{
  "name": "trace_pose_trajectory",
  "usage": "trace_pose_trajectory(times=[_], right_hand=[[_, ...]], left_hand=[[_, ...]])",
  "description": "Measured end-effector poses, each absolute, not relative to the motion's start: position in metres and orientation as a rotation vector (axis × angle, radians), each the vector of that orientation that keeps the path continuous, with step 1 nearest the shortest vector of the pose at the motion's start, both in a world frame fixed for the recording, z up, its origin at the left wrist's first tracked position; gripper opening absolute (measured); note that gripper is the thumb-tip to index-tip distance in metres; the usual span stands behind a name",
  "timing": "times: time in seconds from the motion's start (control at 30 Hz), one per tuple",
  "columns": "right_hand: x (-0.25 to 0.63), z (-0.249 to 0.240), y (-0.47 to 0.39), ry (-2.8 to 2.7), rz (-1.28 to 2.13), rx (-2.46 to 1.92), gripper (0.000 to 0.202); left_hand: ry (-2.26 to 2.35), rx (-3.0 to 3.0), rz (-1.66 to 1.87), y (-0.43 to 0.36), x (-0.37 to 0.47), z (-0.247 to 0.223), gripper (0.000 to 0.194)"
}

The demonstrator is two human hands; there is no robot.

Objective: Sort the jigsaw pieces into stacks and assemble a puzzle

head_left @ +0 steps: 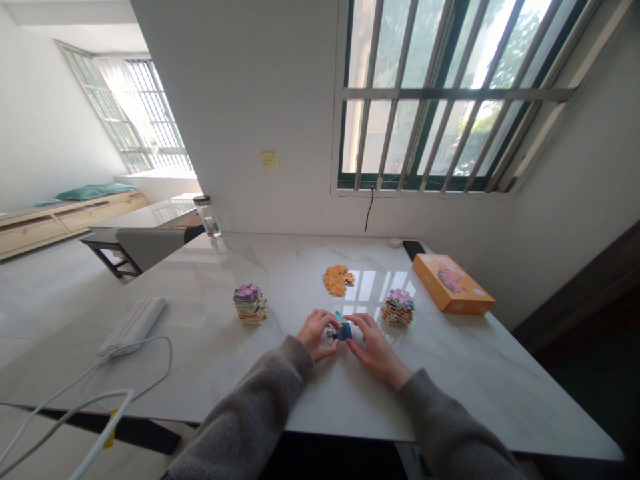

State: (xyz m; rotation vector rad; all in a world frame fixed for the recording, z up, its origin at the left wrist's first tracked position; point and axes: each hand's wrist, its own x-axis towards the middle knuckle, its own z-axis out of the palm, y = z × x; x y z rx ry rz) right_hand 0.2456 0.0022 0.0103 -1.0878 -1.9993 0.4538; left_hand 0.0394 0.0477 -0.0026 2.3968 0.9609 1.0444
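Note:
Both hands meet low over the white marbled table (210, 373), around a few blue and teal jigsaw puzzle pieces (343, 331). My left hand (319, 335) has its thumb and fingers curled on the pieces' left side. From the right, my right hand (371, 343) pinches the other side with thumb and fingers. The fingers cover part of the pieces, so how they are joined cannot be told. A stack of puzzle pieces (250, 307) stands to the left, and a second stack (398, 309) stands to the right. Beyond my hands lies a flat pile of orange puzzle pieces (338, 279).
An orange box (453, 285) sits at the right, with a black phone (413, 250) behind it. A white power strip (134, 325) with cables lies at the left. A clear bottle (207, 217) stands at the far left corner. A barred window (430, 100) is above.

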Motion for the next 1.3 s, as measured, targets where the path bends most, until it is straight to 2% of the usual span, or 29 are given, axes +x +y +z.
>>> trace_pose_trajectory(times=[0.17, 0.47, 0.7, 1.03, 1.3], right_hand=[[0.246, 0.011, 0.002, -2.0, 0.551, -1.03, 0.032], [0.246, 0.004, 0.003, -1.98, 0.597, -1.047, 0.039], [0.245, 0.012, -0.002, -1.929, 0.545, -1.027, 0.044], [0.246, 0.011, -0.001, -1.943, 0.563, -1.022, 0.04], [0.245, 0.012, -0.002, -1.959, 0.607, -1.066, 0.039]], left_hand=[[0.88, 2.316, 1.118, 0.04, 0.038, 0.004, 0.028], [0.858, 2.328, 1.0, 0.034, 0.034, 0.011, 0.037], [0.949, 2.403, 1.106, 0.03, 0.027, 0.009, 0.036], [1.466, 2.481, 1.341, 0.045, -0.089, 0.082, 0.026], [1.698, 2.497, 1.142, 0.086, -0.161, 0.086, 0.021]])
